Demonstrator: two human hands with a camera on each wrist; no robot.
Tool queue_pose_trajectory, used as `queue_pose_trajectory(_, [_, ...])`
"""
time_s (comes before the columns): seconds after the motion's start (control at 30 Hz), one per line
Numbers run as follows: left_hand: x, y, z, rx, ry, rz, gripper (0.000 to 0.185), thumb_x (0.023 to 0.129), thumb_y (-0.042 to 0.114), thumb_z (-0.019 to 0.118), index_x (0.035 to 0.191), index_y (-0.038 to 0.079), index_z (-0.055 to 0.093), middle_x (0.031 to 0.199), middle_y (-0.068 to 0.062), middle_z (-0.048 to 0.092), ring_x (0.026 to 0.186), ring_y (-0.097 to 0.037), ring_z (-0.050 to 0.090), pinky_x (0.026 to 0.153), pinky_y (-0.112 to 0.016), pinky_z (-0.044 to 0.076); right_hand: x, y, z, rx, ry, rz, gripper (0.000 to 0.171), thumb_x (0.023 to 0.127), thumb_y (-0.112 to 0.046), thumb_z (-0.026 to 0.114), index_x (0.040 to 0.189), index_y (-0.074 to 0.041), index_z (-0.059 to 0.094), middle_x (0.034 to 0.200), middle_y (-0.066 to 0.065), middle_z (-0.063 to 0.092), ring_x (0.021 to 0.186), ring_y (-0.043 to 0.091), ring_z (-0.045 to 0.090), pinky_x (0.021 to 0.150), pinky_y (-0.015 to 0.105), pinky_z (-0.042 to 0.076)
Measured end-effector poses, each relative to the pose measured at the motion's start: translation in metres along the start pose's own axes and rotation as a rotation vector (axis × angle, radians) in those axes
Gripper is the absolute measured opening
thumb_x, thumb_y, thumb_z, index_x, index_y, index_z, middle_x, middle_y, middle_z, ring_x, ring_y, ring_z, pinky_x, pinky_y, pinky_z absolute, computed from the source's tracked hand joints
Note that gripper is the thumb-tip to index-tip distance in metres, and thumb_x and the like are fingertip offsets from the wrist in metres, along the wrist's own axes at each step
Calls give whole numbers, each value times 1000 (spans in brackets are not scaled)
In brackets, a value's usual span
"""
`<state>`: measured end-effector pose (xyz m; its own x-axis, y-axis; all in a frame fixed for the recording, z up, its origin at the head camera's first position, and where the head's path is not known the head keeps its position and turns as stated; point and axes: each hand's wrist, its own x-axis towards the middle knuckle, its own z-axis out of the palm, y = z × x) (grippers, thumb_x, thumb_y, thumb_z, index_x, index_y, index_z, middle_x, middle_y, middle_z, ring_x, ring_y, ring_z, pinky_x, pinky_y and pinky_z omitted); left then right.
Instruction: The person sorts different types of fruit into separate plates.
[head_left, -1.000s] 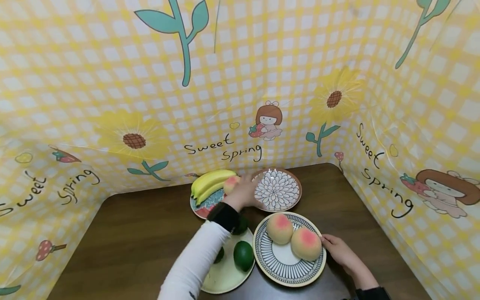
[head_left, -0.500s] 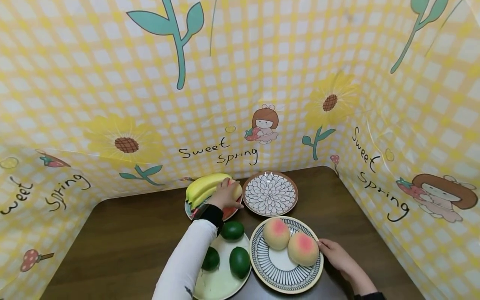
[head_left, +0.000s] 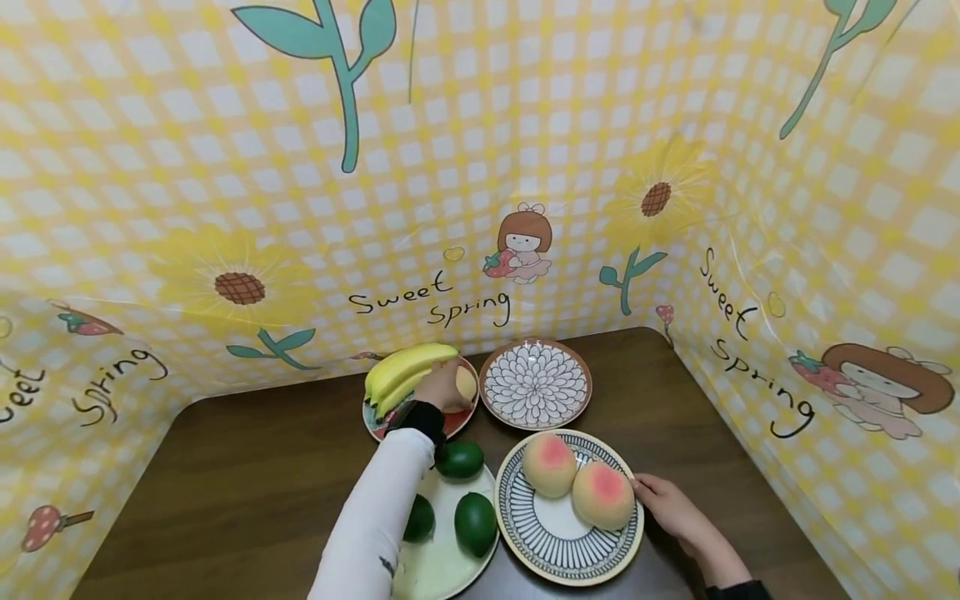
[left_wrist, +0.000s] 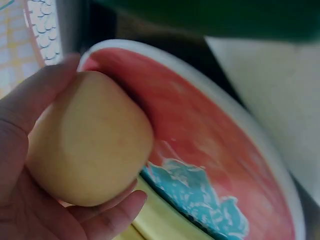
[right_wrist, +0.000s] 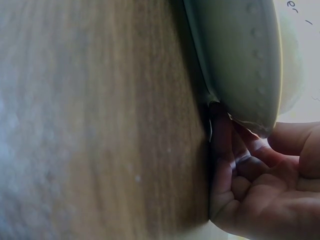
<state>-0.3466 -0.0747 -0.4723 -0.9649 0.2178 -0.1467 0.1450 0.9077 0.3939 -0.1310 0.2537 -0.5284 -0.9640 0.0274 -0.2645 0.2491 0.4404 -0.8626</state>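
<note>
My left hand (head_left: 437, 388) reaches to the back and grips a peach (head_left: 466, 383) at the right side of a red-and-blue plate (head_left: 459, 427). The left wrist view has the thumb and fingers curled round this peach (left_wrist: 90, 140). A bunch of bananas (head_left: 401, 377) lies beside it on the same plate. At the front right, my right hand (head_left: 670, 505) pinches the rim of a black-and-white patterned plate (head_left: 573, 560) bearing two peaches (head_left: 603, 497). In the right wrist view, the thumb is on the rim of that plate (right_wrist: 240, 65), fingers tucked under its edge.
A pale green plate (head_left: 442, 571) with several green fruits (head_left: 476, 523) stands front-centre, partly behind the left sleeve (head_left: 367, 521). A brown-rimmed flower-patterned plate (head_left: 536, 383) is at the back. Yellow checked cloth (head_left: 480, 167) walls in the wooden table (head_left: 255, 483).
My left hand has gone from reaching beside the peach to gripping it, its fingers closing round the fruit. The right hand keeps its hold on the plate rim. The head view has shifted slightly.
</note>
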Motion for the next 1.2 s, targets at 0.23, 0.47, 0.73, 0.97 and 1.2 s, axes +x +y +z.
queue_pose_trajectory(0.23, [1,0,6,-34,33,-3,81,74,23,91,144,12,50,146,-32,48,128,-54,53,104,-57,51,2,-2,-3,-17,-12,12,38,108,-13,44,130,13,60,132,31,63,131,48,55,110,58,44])
queue_pose_trajectory(0.47, [2,1,9,-17,61,-8,78,74,20,90,141,13,52,142,-33,50,123,-56,55,99,-58,53,3,-1,-5,-23,-15,16,38,109,-14,43,130,13,61,133,30,63,131,47,55,110,59,44])
queue_pose_trajectory(0.73, [6,-3,14,-11,76,2,75,73,20,89,139,14,54,140,-33,52,121,-56,56,94,-58,55,3,0,-3,-8,-18,27,39,109,-14,42,131,14,59,135,32,61,134,50,52,111,62,42])
queue_pose_trajectory(0.97, [3,-3,17,-54,114,14,75,74,19,87,140,12,52,139,-35,50,118,-59,56,94,-60,54,3,0,-2,-13,-18,19,40,109,-14,41,131,14,58,135,33,60,133,51,52,110,62,43])
queue_pose_trajectory(1.2, [-14,15,-9,-148,126,55,84,79,19,84,151,5,43,138,-34,51,123,-52,55,102,-58,51,1,0,-2,-19,-23,6,40,109,-13,40,132,15,57,136,35,59,135,53,49,110,63,43])
